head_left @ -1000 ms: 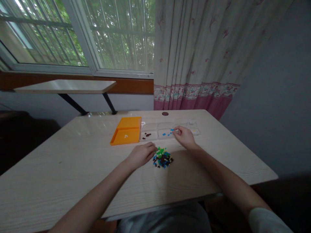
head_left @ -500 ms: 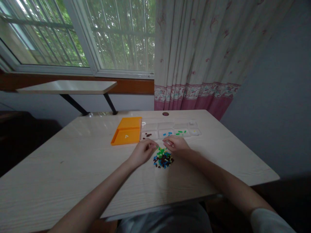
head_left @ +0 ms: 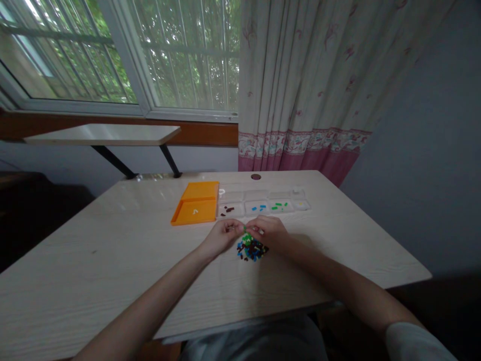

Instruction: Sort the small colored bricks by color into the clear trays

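Note:
My left hand [head_left: 224, 234] is closed in a pinch, with a small green brick [head_left: 244, 228] at its fingertips. From the other side, my right hand [head_left: 269, 233] pinches at the same green brick, its fingertips almost meeting the left ones. Just below both hands lies a pile of small plastic bricks [head_left: 252, 249] in dark brown, blue, green and yellow. Beyond the hands is a clear divided tray [head_left: 256, 191]. Its near compartments hold brown bricks [head_left: 229, 209], blue bricks [head_left: 259, 207], green bricks [head_left: 279, 206] and a yellow piece [head_left: 300, 203].
An open orange case [head_left: 199, 190] lies left of the tray, with a small white piece [head_left: 195, 212] in it. A raised shelf [head_left: 112, 133] on black legs stands at the back left. A round cable hole [head_left: 256, 176] sits near the table's far edge.
My hands have come together over the pile, the right one moving slightly left and down. The green brick now shows between their fingertips.

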Available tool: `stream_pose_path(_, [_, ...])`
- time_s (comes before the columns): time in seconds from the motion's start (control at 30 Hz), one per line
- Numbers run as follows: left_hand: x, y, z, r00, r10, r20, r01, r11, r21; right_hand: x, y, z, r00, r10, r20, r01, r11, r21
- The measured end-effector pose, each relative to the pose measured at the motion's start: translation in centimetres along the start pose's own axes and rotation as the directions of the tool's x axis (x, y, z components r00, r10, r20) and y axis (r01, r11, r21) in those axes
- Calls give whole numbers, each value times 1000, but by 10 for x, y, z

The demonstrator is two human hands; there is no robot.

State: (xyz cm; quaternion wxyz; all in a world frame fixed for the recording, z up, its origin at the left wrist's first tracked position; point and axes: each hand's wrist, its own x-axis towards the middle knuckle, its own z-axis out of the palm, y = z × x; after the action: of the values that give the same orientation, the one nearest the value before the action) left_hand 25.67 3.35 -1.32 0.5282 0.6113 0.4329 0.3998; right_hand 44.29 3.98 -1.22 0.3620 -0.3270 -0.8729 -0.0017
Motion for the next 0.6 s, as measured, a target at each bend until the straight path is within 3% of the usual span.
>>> stream_pose_path(0.23, [-6, 12, 4, 997, -66, 50, 70, 992, -105, 1, -3, -2, 999, -21, -26, 21, 1000, 10])
stream_pose_path(0.37, [-6, 13, 4, 996, -72, 51, 75, 995, -61, 1, -5, -2, 999, -29, -37, 30, 999, 18])
stream_pose_path(0.5, [-4, 9, 2, 999, 22, 34, -24, 998, 63, 2, -2, -3, 999, -43, -31, 43, 999, -10])
stream_pose_path(0.6, [-4, 6, -5, 988, 150, 31, -152, 927, 344, 4, 5, -7, 995, -49, -85, 47, 998, -34])
